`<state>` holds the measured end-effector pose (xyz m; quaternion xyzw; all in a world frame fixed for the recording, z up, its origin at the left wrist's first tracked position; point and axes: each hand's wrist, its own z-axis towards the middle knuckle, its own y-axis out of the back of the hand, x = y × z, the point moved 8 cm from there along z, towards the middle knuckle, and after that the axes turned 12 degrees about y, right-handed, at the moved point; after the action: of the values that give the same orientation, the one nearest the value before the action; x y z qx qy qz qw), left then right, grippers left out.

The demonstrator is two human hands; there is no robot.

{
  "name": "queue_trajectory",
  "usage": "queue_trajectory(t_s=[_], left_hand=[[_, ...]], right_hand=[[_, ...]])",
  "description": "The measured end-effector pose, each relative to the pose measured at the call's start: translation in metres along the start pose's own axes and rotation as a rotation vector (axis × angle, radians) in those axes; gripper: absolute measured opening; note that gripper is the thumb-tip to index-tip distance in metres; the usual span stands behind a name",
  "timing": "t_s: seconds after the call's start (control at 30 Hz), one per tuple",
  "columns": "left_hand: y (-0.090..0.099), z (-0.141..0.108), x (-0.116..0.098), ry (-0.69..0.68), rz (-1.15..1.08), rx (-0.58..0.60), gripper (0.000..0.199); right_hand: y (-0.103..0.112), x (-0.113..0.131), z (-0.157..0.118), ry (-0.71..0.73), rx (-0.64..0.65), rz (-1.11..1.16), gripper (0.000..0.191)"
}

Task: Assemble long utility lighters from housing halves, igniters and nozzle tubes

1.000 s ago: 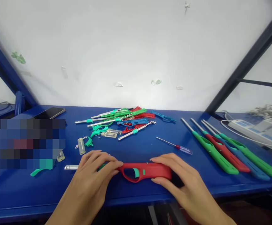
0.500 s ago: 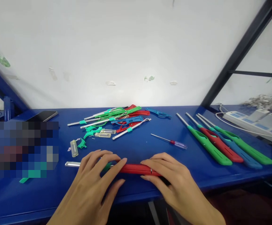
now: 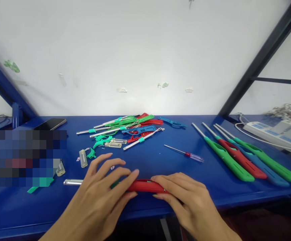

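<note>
A red gas lighter (image 3: 145, 186) with a long metal tube lies across both hands, near the table's front edge. My left hand (image 3: 102, 192) grips its front part, thumb below and fingers above; the silver tube sticks out to the left. My right hand (image 3: 185, 194) is closed around the handle end, which it mostly hides. Just beyond my left fingers lies a tiny pale part (image 3: 112, 167). Clear fuel tanks (image 3: 83, 158) and green triggers (image 3: 91, 153) rest farther off on the left.
Lighter shells and metal tubes (image 3: 135, 129) form a pile by the wall. A screwdriver (image 3: 185, 154) lies right of centre. Several whole lighters (image 3: 232, 159) lie side by side at right, before a power strip (image 3: 276, 132). A phone (image 3: 53, 124) is at left, beside a blurred patch.
The red lighter has rolled slightly in my hands, showing more of its side. My left fingers are lifted and spread a little more. The whole view has shifted slightly.
</note>
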<state>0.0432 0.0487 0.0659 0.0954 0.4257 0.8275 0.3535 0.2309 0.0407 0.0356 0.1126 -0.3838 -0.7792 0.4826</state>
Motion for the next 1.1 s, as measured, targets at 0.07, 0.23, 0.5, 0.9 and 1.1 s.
queue_trajectory(t_s=[0.07, 0.23, 0.5, 0.9, 1.1], left_hand=[[0.004, -0.006, 0.013, 0.017, 0.117, 0.022, 0.038], [0.010, -0.012, 0.026, 0.028, 0.081, 0.044, 0.022], [0.009, -0.002, 0.004, 0.017, -0.051, -0.070, 0.019], [0.007, -0.011, 0.014, 0.101, 0.002, 0.036, 0.028], [0.011, -0.006, 0.010, 0.051, -0.161, -0.025, 0.030]], right_hand=[[0.002, -0.001, 0.001, -0.007, -0.023, -0.011, 0.024], [0.001, -0.001, 0.002, -0.035, -0.025, -0.036, 0.023], [0.004, 0.002, 0.000, 0.008, -0.060, -0.076, 0.020], [0.010, 0.008, -0.002, 0.022, -0.132, -0.133, 0.018], [0.005, 0.010, -0.007, 0.068, -0.079, -0.155, 0.019]])
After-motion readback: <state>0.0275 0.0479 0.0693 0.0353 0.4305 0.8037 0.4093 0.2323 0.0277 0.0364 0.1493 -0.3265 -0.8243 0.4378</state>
